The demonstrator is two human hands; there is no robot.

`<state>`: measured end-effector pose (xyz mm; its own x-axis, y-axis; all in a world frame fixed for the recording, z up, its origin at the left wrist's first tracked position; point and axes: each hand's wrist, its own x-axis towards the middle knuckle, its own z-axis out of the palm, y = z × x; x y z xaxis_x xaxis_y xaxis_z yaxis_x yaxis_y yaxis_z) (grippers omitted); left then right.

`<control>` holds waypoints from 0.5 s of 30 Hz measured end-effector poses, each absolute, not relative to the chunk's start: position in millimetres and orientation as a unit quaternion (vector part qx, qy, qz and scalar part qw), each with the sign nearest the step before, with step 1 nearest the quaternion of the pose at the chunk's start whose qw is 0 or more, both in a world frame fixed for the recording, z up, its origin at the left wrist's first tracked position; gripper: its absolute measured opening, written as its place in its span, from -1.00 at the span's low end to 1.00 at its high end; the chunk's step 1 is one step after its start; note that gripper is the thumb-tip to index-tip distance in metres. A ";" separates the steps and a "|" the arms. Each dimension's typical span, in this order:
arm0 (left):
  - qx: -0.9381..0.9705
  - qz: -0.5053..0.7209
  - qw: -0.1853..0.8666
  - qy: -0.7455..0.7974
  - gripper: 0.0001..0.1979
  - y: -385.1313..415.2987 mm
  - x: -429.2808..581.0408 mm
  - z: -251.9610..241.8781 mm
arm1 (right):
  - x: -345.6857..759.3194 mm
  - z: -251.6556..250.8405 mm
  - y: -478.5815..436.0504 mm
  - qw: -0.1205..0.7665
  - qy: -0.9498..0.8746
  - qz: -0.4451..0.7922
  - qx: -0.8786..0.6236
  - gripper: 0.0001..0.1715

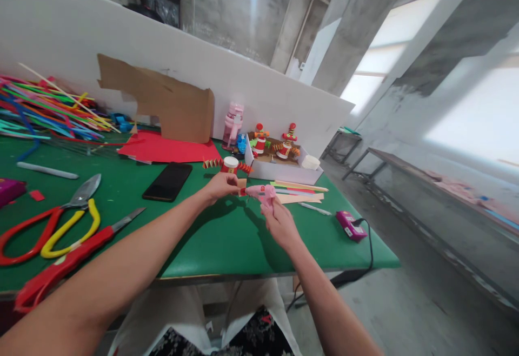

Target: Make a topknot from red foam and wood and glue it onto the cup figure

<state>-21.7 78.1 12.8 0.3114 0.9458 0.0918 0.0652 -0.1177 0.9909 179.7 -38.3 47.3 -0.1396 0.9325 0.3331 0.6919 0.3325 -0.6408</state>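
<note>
At the near edge of the desk (227, 248), toward its left corner, red and yellow scissors (52, 229) and a red-handled cutter (65, 264) are laid side by side, blades pointing inward. A bare strip of green surface is left between the near edge and both hands. The right hand (279, 225) is closed around the grip of a pink glue gun (263, 193), held just above the desk's middle. The left hand (221, 185) is pinched shut on a small piece (242, 184), against which the gun's nozzle is set. Near the right edge a pink adapter (348, 225) is placed, its black cable (370, 248) dropped over that edge. Just beyond the hands, paper strips (302, 189), a black phone (167, 181) and a white box (284, 172) of figures are found. Along the far edge, a red sheet (162, 149), cardboard (170, 104) and coloured sticks (40, 110) are set against the white partition (60, 37).
</note>
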 end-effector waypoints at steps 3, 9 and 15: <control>0.618 0.422 0.522 0.410 -0.85 78.1 -21.3 12.4 | 179.4 46.4 -37.5 0.357 -0.734 0.172 -0.551 -0.69; 0.614 0.421 0.530 0.406 -0.84 77.8 -21.4 12.9 | 179.5 47.5 -38.7 0.341 -0.734 0.175 -0.560 -0.68; 0.608 0.420 0.539 0.405 -0.82 78.5 -21.9 12.6 | 179.3 49.3 -39.4 0.327 -0.728 0.161 -0.581 -0.66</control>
